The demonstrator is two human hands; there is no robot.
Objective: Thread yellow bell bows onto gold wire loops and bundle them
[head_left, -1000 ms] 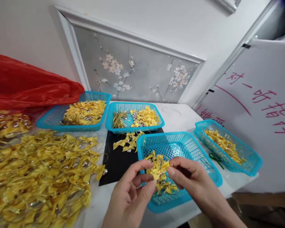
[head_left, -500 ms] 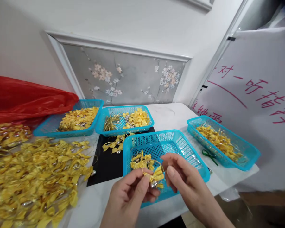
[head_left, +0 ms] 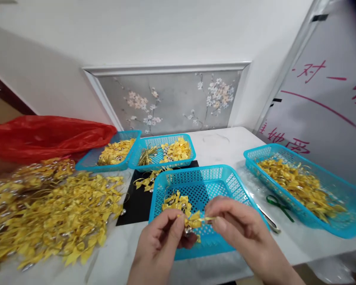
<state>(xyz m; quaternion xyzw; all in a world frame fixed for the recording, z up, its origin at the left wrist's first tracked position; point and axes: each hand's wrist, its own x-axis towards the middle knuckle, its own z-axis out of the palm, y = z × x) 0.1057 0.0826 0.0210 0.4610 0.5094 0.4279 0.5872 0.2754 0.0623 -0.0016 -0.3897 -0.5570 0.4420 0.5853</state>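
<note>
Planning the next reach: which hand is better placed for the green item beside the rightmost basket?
Probably the right hand: it is nearer the green item, though pinching a gold strand; the left hand is farther away, gripping a yellow bow.

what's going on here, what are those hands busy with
A person's left hand pinches a small yellow bow with silver beads, while the right hand holds a thin gold strand beside it. Both hands are over the near blue basket, where more yellow bows lie. A big heap of similar pieces spreads to the left, by a red bag.
</note>
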